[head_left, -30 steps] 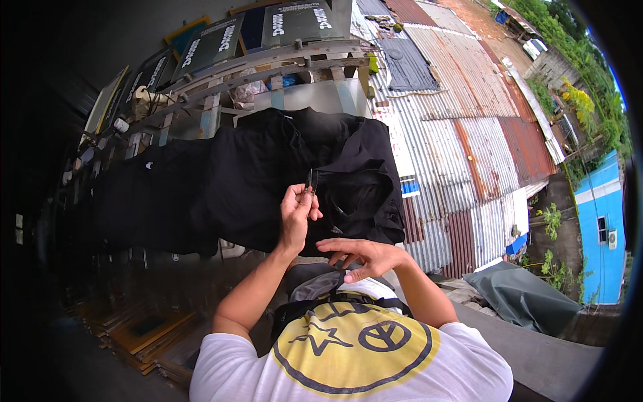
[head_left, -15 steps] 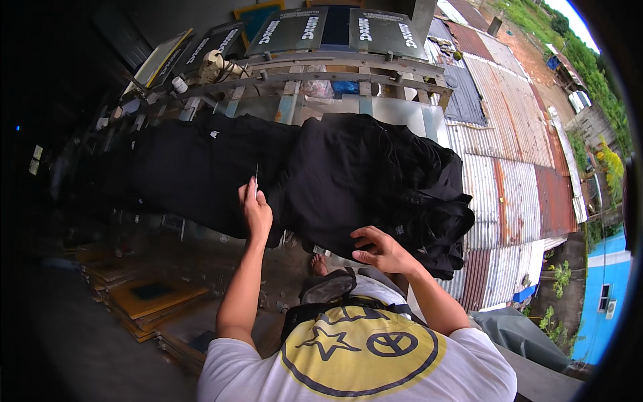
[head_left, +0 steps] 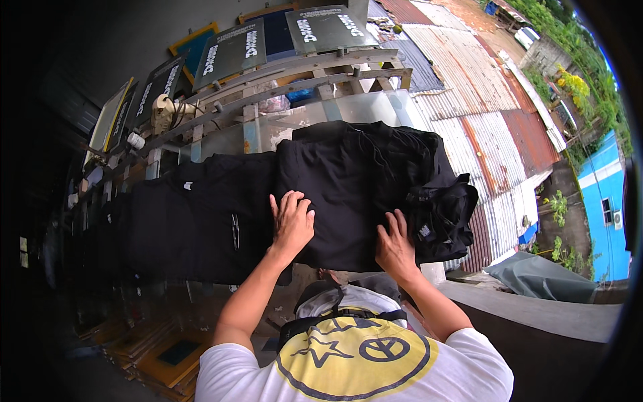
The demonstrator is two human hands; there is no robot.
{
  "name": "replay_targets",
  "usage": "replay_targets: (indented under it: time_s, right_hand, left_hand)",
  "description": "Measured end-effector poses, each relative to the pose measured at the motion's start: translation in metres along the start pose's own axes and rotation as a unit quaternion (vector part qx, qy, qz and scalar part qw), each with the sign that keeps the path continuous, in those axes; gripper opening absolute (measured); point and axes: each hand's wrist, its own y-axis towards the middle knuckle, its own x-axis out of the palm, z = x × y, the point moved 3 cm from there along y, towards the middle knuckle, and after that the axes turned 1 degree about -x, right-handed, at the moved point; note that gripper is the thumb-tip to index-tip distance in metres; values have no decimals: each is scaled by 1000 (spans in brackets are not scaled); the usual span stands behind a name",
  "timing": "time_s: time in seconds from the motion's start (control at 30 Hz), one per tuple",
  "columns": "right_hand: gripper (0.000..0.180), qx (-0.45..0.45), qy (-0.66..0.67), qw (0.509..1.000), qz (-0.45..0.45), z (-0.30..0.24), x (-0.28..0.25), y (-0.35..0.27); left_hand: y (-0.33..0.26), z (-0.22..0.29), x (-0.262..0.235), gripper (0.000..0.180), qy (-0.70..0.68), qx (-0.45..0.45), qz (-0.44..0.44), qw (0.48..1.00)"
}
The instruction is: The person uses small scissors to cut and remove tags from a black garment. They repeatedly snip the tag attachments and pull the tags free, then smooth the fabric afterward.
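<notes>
Black garment [head_left: 341, 194] spread, right end bunched; metal tool [head_left: 235, 232] lying left.

Small metal tool [head_left: 235, 232] now loose on black garments [head_left: 348, 174], both hands [head_left: 293, 226] [head_left: 396, 253] now down on them

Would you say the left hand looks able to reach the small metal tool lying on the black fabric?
Probably yes: the small metal tool lies uncovered, just left of the left hand, with only black fabric between them.

Open room lies over smooth black fabric [head_left: 338, 214] between the left hand [head_left: 293, 224] and right hand [head_left: 396, 249]; bunched black cloth [head_left: 450, 221] obstructs the right end of the pale-topped bench [head_left: 372, 109]; a grey metal rail [head_left: 301, 89] bars its far edge.
</notes>
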Motion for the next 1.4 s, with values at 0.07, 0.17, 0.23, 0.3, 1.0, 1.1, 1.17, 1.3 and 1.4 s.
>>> replay_targets:
  time_s: [0.07,0.17,0.23,0.3,1.0,1.1,1.17,1.3,1.4]
  right_hand:
    - [55,56,-43,997,-10,19,-10,-2]
    - [74,143,-65,987,-39,48,-28,-1]
    - [75,149,-59,987,9,67,-42,3]
    - [79,209,55,976,22,95,-54,6]
    - [82,79,287,937,-183,317,30,184]
    - [87,65,216,940,-256,333,40,194]
    - [77,114,289,897,-313,345,45,195]
    - [53,54,220,922,-315,348,35,197]
    - [38,-80,241,925,-284,320,-1,183]
  left_hand:
    - [16,6,13,30,-32,37,-72,996]
    - [45,12,33,29,-63,65,-140,986]
    - [65,18,50,31,-64,64,-163,982]
    - [84,27,66,33,-77,69,-139,985]
    - [264,154,167,58,-83,121,-224,963]
    - [280,171,182,63,31,79,-326,941]
    - [290,174,188,67,58,57,-336,938]
    - [296,175,190,59,-10,79,-350,933]
    - [289,179,173,59,-30,163,-352,921]
